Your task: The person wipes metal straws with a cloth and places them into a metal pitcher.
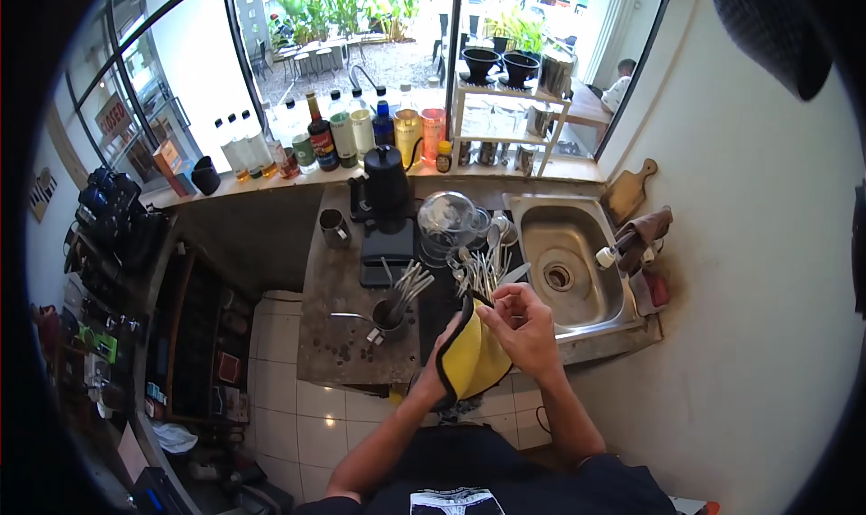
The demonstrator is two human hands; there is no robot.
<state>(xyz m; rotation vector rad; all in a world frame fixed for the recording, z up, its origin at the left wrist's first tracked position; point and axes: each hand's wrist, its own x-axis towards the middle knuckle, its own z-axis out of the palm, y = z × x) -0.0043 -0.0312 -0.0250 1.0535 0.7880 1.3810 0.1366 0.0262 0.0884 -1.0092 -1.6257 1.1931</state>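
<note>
In front of my body a yellow cloth with a black edge hangs between my two hands, above the counter's front edge. My left hand grips it from the left side, its fingers mostly hidden behind the fabric. On the other side my right hand has thumb and fingers bent together at the cloth's upper edge. Whether something small is wrapped inside, I cannot tell. Just beyond the cloth lies a bunch of metal cutlery. Metal straws stand in a dark cup to the left.
A steel sink is at the right. Clear glassware, a black kettle and a dark metal pitcher stand farther back. Several bottles line the windowsill beside a shelf. A wooden board leans at the wall.
</note>
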